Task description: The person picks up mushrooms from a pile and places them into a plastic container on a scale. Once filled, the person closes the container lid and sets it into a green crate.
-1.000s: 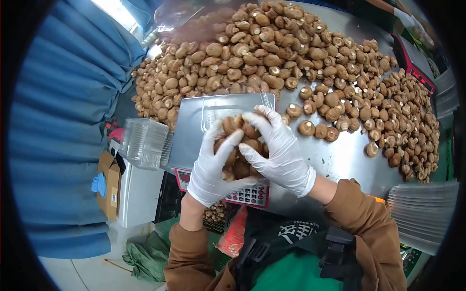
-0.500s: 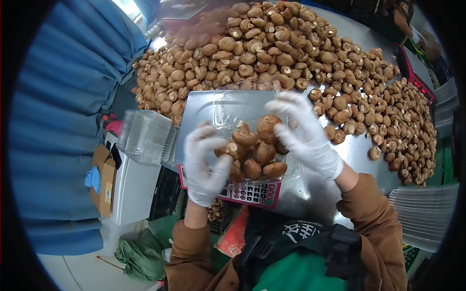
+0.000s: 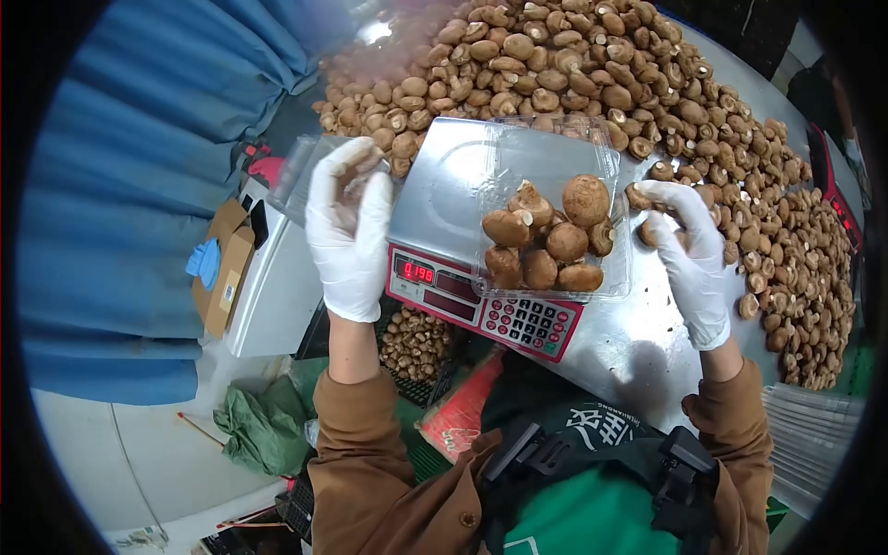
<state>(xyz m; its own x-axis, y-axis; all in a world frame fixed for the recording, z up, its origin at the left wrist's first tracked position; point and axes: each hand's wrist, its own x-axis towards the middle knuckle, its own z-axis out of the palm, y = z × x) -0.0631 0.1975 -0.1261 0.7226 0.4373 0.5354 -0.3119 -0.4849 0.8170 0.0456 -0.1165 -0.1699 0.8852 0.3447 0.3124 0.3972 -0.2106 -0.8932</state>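
A clear plastic clamshell tray (image 3: 614,274) holding several brown mushrooms (image 3: 566,242) sits on a silver scale (image 3: 442,190), its lid open toward the back. The scale's red front panel (image 3: 462,291) shows a lit reading. My left hand (image 3: 350,231), in a white glove, rests with its fingertips on a stack of clear trays (image 3: 298,174) left of the scale. Also gloved, my right hand (image 3: 692,264) is right of the tray at the edge of the big mushroom pile (image 3: 592,65). Its thumb and fingers close around a mushroom (image 3: 647,231).
Loose mushrooms cover the metal table (image 3: 638,347) behind and right of the scale. A cardboard box (image 3: 222,277) stands on a white unit (image 3: 277,296) at left, beside a blue curtain (image 3: 139,185). Below are a crate of mushrooms (image 3: 414,344) and a green bag (image 3: 264,427). More clear trays (image 3: 814,435) are stacked at lower right.
Both hands have let go of the heaped tray, which now lies on the scale. My left hand moved left to the stack of trays; my right hand moved right to the loose mushrooms.
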